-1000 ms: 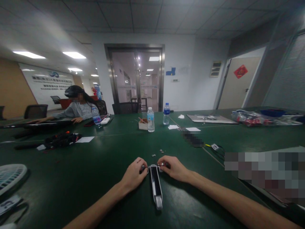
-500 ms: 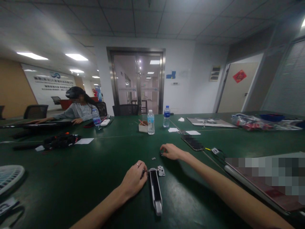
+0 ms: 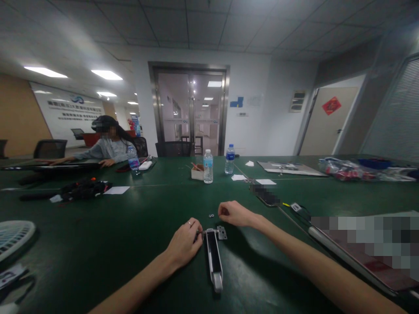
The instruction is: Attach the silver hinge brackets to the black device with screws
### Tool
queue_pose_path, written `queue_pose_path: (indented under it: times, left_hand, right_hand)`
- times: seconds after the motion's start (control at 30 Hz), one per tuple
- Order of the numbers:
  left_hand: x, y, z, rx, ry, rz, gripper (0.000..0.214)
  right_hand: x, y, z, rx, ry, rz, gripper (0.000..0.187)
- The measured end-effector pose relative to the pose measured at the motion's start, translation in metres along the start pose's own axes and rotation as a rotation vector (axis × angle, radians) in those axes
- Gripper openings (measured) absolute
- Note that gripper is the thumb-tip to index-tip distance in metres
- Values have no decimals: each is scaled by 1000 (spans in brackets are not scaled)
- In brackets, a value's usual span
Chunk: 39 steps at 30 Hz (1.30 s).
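Observation:
In the middle of the green table lies a long white-framed device with a dark centre. A small metal plate with holes juts from its upper right side. Against its upper left end rests my left hand, fingers bent and closed around something small that I cannot make out. Two tiny ring-like pieces, probably nuts, lie just beyond the device. To their right is my right hand, curled with thumb and fingertips together; whatever it pinches is hidden.
A clear water bottle stands by a small box, with another bottle behind. A phone and a laptop-like slab lie right. Across the table sits a person in a headset. A racket-like object is at left.
My right hand has lifted slightly and drawn its fingers inward. The small dark thing at its fingertips no longer shows on the table. My left hand stays at the device.

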<state>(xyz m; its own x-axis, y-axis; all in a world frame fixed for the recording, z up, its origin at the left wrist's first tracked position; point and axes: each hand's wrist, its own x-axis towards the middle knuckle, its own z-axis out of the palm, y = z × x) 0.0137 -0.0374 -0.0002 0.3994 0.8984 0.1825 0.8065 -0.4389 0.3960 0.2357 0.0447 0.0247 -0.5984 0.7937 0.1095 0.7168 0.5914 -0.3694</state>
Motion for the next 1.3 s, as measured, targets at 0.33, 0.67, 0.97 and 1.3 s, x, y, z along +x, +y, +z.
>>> queue_pose_path:
  times: [0.33, 0.67, 0.97, 1.3]
  left_hand:
    - [-1, -2, 1, -11, 13, 12, 16]
    - [0, 1, 0, 15, 20, 30, 15]
    - [-1, 1, -1, 0, 19, 33, 14]
    - [-1, -2, 0, -34, 2, 30, 15]
  right_hand:
    - [-21, -11, -2, 329, -240, -60, 18]
    - [-19, -5, 1, 374, -220, -66, 18]
    - [-17, 1, 6, 413, -229, -47, 17]
    - [-23, 12, 18, 579, -195, -43, 22]
